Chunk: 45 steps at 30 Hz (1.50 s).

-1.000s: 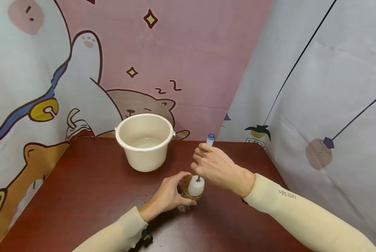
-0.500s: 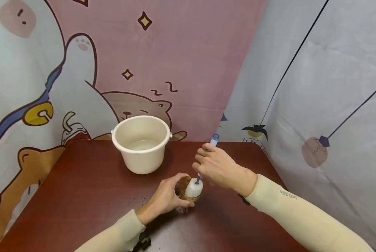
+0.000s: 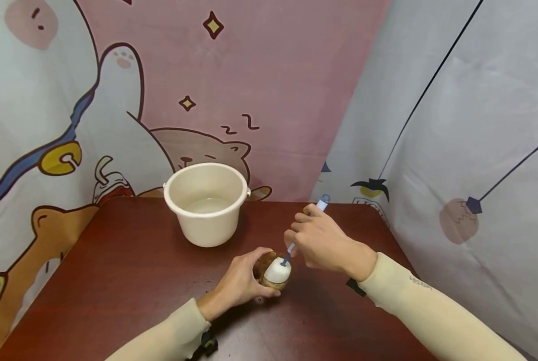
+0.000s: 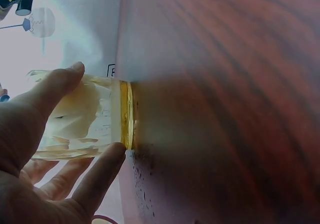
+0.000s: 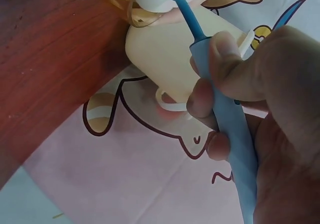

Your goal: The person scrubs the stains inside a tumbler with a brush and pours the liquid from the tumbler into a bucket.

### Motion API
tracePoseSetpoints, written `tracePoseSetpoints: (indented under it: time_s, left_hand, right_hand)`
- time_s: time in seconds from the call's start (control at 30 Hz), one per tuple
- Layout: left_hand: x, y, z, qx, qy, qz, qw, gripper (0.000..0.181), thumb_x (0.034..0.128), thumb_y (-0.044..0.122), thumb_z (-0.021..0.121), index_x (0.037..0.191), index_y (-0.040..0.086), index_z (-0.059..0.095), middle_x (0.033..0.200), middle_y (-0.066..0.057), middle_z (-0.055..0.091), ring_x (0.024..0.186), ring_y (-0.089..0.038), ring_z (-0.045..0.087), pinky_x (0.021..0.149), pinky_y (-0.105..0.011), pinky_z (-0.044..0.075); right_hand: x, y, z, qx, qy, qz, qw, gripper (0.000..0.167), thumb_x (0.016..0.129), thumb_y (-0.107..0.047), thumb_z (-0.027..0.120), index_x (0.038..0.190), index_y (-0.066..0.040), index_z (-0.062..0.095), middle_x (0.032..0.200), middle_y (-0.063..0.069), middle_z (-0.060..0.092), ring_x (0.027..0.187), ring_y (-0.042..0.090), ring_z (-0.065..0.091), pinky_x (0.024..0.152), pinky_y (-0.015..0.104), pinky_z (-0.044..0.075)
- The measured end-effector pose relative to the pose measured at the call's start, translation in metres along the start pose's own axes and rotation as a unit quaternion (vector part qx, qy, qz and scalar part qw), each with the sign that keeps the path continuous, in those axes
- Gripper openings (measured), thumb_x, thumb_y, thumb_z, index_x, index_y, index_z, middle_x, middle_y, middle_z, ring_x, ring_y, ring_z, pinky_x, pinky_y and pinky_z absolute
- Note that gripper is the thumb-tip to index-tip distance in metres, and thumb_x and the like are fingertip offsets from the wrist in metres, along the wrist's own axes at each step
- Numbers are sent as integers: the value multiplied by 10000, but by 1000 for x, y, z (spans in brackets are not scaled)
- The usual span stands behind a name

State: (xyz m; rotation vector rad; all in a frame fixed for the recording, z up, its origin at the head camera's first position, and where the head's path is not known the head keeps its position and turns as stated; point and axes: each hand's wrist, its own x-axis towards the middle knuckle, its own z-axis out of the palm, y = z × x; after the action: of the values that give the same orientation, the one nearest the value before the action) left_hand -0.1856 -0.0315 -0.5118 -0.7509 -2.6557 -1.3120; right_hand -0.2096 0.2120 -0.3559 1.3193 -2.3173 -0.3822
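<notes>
My left hand (image 3: 237, 281) holds an amber glass cup (image 4: 126, 116) around its side, thumb and fingers on opposite walls. The cup's base is at the tabletop. Inside the cup sits the white sponge head (image 3: 277, 272) of a cup brush, its top showing above the rim. In the right wrist view, the brush's blue handle (image 5: 230, 124) runs through my right hand (image 3: 327, 244), with thumb and fingers wrapped around it. The handle leans to the right, and its looped end sticks out above the fist.
A cream bucket (image 3: 207, 228) stands at the back left of the dark red table (image 3: 129, 281), with some liquid apparently in its bottom. Small water drops (image 4: 142, 184) lie near the cup. Printed cloth (image 3: 287, 100) hangs behind the table and along its sides.
My right hand has shifted to the right, and the brush handle now leans further that way. The sponge head stays in the cup. My left hand keeps its grip in nearly the same place.
</notes>
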Motion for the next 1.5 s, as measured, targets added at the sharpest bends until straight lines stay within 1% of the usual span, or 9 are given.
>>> tracePoseSetpoints:
  time_s: [0.17, 0.23, 0.47, 0.7, 0.87, 1.0, 1.1, 1.27, 1.5]
  left_hand:
    - [1, -6, 3, -46, 231, 443, 9987, 874, 703, 407, 1152, 1441, 238, 716, 1253, 68, 848, 1088, -103, 779, 920, -324, 647]
    - [1, -6, 3, -25, 264, 515, 9983, 871, 704, 399, 1151, 1439, 234, 714, 1250, 53, 847, 1086, -108, 780, 910, -323, 648]
    - [2, 2, 3, 144, 58, -2, 9999, 883, 679, 331, 1169, 1429, 216, 718, 1258, 23, 851, 1129, -174, 801, 959, -363, 657]
    - [1, 5, 2, 164, 57, -40, 9998, 879, 685, 316, 1166, 1438, 213, 725, 1235, 40, 847, 1073, -136, 782, 923, -318, 646]
    - [1, 4, 2, 132, 50, 19, 9999, 875, 686, 318, 1165, 1436, 203, 729, 1226, 38, 844, 1055, -131, 776, 905, -312, 645]
    - [1, 2, 3, 155, 47, 27, 9999, 879, 687, 312, 1165, 1440, 196, 726, 1244, 32, 845, 1066, -141, 783, 907, -317, 652]
    - [1, 1, 3, 181, 55, 35, 9998, 871, 686, 315, 1165, 1429, 199, 727, 1239, 33, 844, 1073, -144, 786, 916, -321, 656]
    - [2, 3, 1, 147, 71, 56, 9999, 856, 682, 310, 1167, 1410, 206, 730, 1221, 38, 846, 1062, -147, 791, 914, -320, 655]
    - [2, 3, 1, 92, 33, 13, 10000, 844, 682, 294, 1170, 1397, 199, 732, 1199, 39, 852, 1066, -138, 799, 926, -320, 660]
  right_hand:
    - [-3, -1, 5, 373, 211, 286, 9987, 296, 784, -257, 1050, 903, -253, 778, 798, -121, 770, 811, 173, 625, 972, 426, 485]
    - [-4, -3, 7, 474, 285, 411, 9976, 296, 775, -232, 1046, 898, -256, 779, 798, -131, 777, 811, 174, 633, 972, 431, 482]
    - [-2, -10, 10, 334, 363, 705, 9963, 358, 750, -278, 1073, 912, -298, 755, 735, -108, 724, 779, 178, 632, 935, 436, 473]
    - [3, -20, 6, -562, 614, 594, 9948, 356, 726, -185, 1026, 963, -274, 775, 756, -16, 724, 799, 229, 629, 914, 420, 483]
    - [8, -33, -5, -1157, 367, 435, 9917, 364, 689, -214, 1049, 930, -239, 777, 801, 33, 742, 899, 247, 635, 970, 402, 485]
    - [14, -42, -15, -1443, 128, 440, 9885, 323, 710, -175, 1072, 846, -214, 782, 770, 51, 750, 888, 248, 596, 962, 379, 446]
    - [19, -44, -19, -1547, 42, 426, 9870, 281, 762, -104, 1034, 775, -210, 774, 705, 45, 721, 833, 242, 547, 937, 364, 411]
    - [25, -44, -25, -1618, -118, 333, 9862, 301, 785, -111, 1008, 703, -225, 742, 640, 10, 683, 786, 228, 507, 914, 366, 379]
    - [28, -39, -33, -1488, -528, 431, 9865, 308, 822, -150, 1002, 704, -260, 739, 639, -18, 701, 764, 220, 516, 900, 384, 370]
